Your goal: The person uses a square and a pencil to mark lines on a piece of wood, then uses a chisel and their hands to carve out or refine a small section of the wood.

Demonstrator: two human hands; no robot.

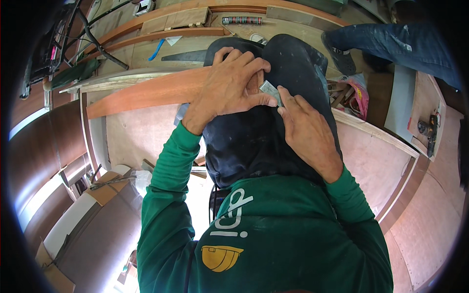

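A long reddish-brown wooden board [146,93] lies across toward my lap from the left. My left hand [229,80] is closed over its right end, fingers over the far edge and thumb stretched along the near side. My right hand [308,129] pinches a small flat grey-green piece [269,91] at the board's end; its kind cannot be made out. The left thumb tip lies against or close to this piece. My thighs in dark trousers are beneath both hands. The palm sides are hidden.
Ahead lie a grey tapered blade [183,56], a blue strip [156,50] and a printed tube [242,20]. Another person's jeans-clad leg [386,41] is at far right, near a pink plastic bag [360,100]. A power drill [431,134] rests beyond a wooden frame [403,190].
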